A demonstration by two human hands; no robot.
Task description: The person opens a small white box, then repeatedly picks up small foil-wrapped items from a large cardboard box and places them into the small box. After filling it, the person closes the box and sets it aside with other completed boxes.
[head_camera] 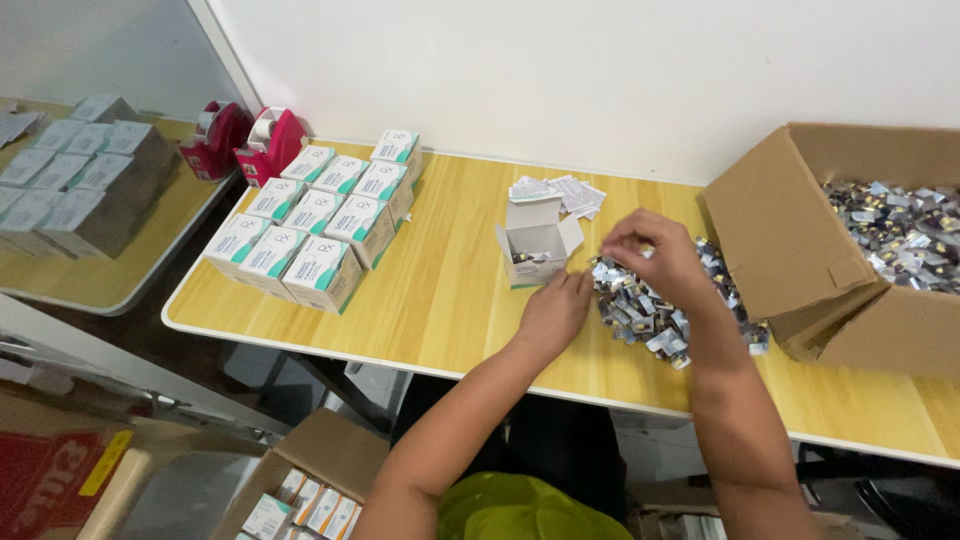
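Observation:
An open small white box (536, 245) stands upright on the wooden table (440, 300), with a few dark packets inside. My left hand (556, 308) rests on the table just right of the box, fingers curled, touching the edge of a heap of silver and dark blister packets (640, 310). Over that heap my right hand (655, 255) hovers with fingertips pinched on one small packet. Folded paper leaflets (565, 192) lie behind the open box.
Several closed white-and-teal boxes (320, 215) sit in rows at the table's left. Two red tape dispensers (250, 140) stand at the back left corner. A large cardboard carton (800, 250) of more packets sits at right. Another carton (310, 480) of boxes lies on the floor.

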